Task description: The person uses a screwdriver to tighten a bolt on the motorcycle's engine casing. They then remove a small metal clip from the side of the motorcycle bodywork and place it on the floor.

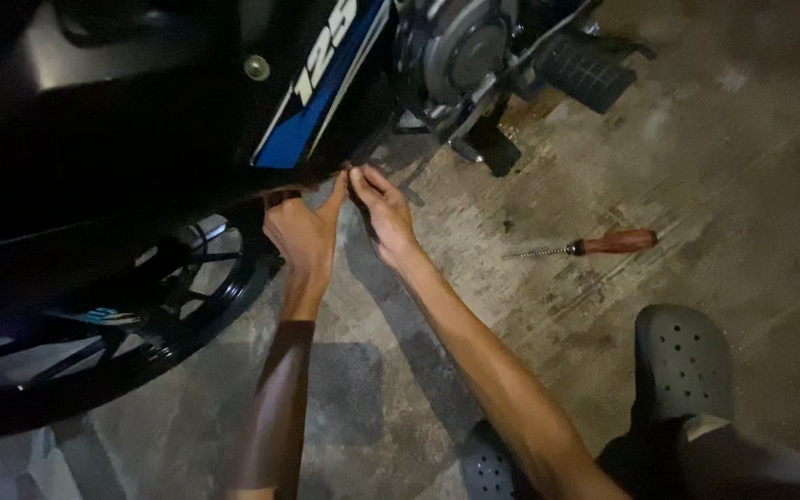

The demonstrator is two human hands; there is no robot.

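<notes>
Lower edge of a black motorcycle fairing (141, 139) with a blue-and-white stripe, where both hands meet. The right hand (381, 208) pinches its fingertips together at the edge; whether anything small sits between them cannot be told. The left hand (303, 236) presses beside it, thumb raised against the panel, fingers curled under the rim. Below left, a black spoked wheel (131, 315). Upper right, the engine casing (460, 42) and a rubber footpeg (585, 72). On the concrete floor (696, 167), well apart from the hands, lies a red-handled screwdriver (594, 245); nearer the viewer, grey perforated clogs (682, 361).
</notes>
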